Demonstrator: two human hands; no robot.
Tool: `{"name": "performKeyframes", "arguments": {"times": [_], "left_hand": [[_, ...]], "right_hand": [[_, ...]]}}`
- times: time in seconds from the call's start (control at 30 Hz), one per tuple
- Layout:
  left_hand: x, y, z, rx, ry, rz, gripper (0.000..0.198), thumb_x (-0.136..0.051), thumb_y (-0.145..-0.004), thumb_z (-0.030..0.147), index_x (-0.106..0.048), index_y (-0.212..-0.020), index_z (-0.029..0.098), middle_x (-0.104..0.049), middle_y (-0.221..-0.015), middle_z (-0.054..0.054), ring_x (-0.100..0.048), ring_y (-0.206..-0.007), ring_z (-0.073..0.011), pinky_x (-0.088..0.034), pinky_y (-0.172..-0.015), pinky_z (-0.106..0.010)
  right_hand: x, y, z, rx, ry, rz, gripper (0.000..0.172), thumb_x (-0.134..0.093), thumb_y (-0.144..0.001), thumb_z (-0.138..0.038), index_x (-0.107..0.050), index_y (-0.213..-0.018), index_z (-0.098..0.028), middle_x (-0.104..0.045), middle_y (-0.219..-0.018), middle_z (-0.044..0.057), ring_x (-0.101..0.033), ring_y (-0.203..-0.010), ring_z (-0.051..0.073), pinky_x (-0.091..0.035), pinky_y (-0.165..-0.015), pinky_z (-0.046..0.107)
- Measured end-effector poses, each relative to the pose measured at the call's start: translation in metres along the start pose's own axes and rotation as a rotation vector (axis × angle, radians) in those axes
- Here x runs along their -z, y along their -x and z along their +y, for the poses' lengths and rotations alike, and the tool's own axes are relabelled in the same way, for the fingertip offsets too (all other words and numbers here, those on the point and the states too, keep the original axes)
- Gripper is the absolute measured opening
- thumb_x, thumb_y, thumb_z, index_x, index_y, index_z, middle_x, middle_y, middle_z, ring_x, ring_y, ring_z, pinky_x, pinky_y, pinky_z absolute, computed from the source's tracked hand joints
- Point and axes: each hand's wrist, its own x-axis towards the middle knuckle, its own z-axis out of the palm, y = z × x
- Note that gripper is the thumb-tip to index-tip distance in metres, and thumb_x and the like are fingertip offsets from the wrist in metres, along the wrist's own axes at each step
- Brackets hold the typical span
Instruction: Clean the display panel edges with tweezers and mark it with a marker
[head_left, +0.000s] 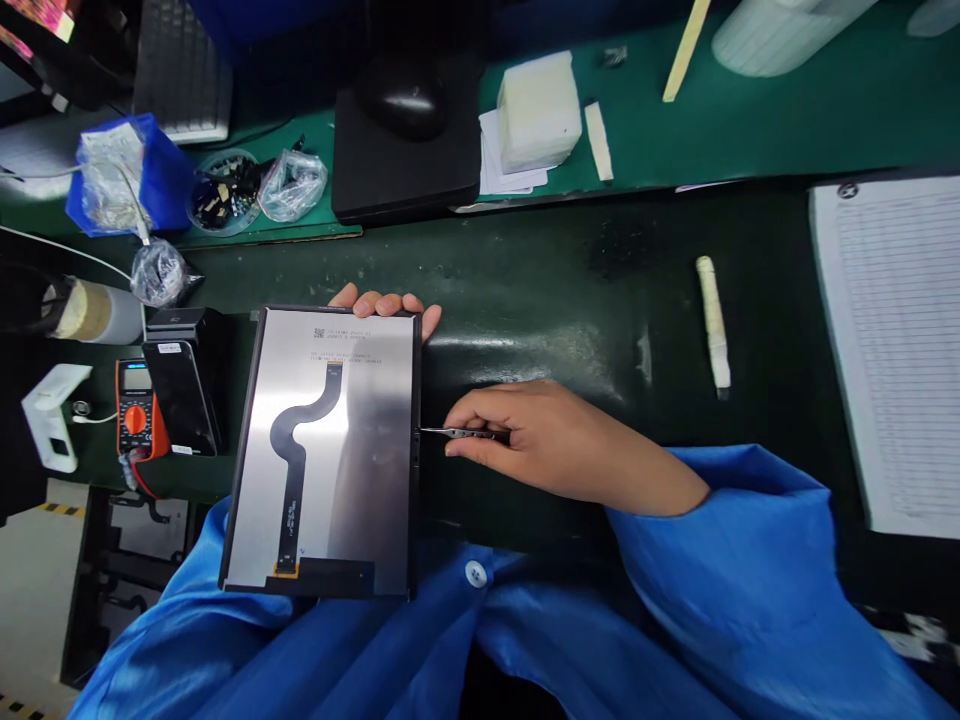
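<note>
Right now, a tablet-sized display panel (322, 450) sits in front of the person's chest, back facing up, its silver surface crossed by a curving black flex cable (294, 480) that ends at a gold-coloured connector strip. The left hand (384, 302) is mostly hidden beneath the panel, with only its fingers curling past the far edge, so it is supporting the panel from below. The right hand (540, 440), coming in from a blue sleeve (735, 570), is closed around slim metal tweezers (465, 433), and their tips touch the panel's right edge; I cannot tell whether they grip anything there.

Beneath them runs a dark green mat on the bench (600, 250). Left of the panel lie an orange multimeter (135, 410) and a black phone (180, 395). Farther off are a blue bin (127, 180), a round dish of small parts (223, 192), a computer mouse (405, 100) on a black pad, and a white foam block (538, 110). A ruled paper sheet (892, 350) lies at the right.
</note>
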Motion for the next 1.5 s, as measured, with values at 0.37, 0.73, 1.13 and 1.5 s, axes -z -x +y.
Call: {"name": "performKeyframes", "arguments": {"times": [0.37,0.73,1.13,1.5], "left_hand": [[0.006,0.0,-0.001,-0.042,0.016,-0.035,0.036,-0.043,-0.098,0.031,-0.04,-0.063,0.022,-0.052,-0.066,-0.001,-0.063,-0.093,-0.0196,-0.048,-0.105,-0.042],[0.007,-0.002,-0.002,-0.035,0.037,-0.061,0.034,-0.043,-0.097,0.028,-0.039,-0.063,0.022,-0.051,-0.066,-0.001,-0.062,-0.088,-0.0186,-0.049,-0.103,-0.042],[0.01,-0.003,-0.001,0.037,0.122,-0.076,0.033,-0.04,-0.096,0.031,-0.04,-0.064,0.023,-0.049,-0.067,-0.002,-0.059,-0.09,-0.0198,-0.043,-0.109,-0.043],[0.016,-0.01,0.001,0.113,0.19,-0.105,0.036,-0.038,-0.098,0.031,-0.043,-0.063,0.023,-0.047,-0.066,-0.001,-0.06,-0.081,-0.017,-0.049,-0.103,-0.041]], "right_hand": [[-0.001,0.0,0.003,0.03,0.059,0.007,0.028,-0.05,-0.099,-0.037,-0.074,-0.093,-0.024,-0.071,-0.079,-0.002,-0.064,-0.069,0.013,-0.044,-0.064,0.027],[-0.001,-0.001,0.003,0.041,0.067,0.009,0.028,-0.049,-0.1,-0.037,-0.073,-0.097,-0.023,-0.072,-0.089,0.0,-0.065,-0.077,0.014,-0.046,-0.068,0.029],[0.0,-0.001,0.001,0.017,0.07,0.011,0.028,-0.049,-0.1,-0.036,-0.073,-0.097,-0.024,-0.072,-0.089,0.0,-0.065,-0.077,0.015,-0.045,-0.068,0.03],[0.0,-0.001,0.001,0.011,0.074,0.003,0.025,-0.051,-0.1,-0.036,-0.072,-0.099,-0.023,-0.072,-0.091,0.0,-0.065,-0.078,0.015,-0.045,-0.069,0.029]]}}
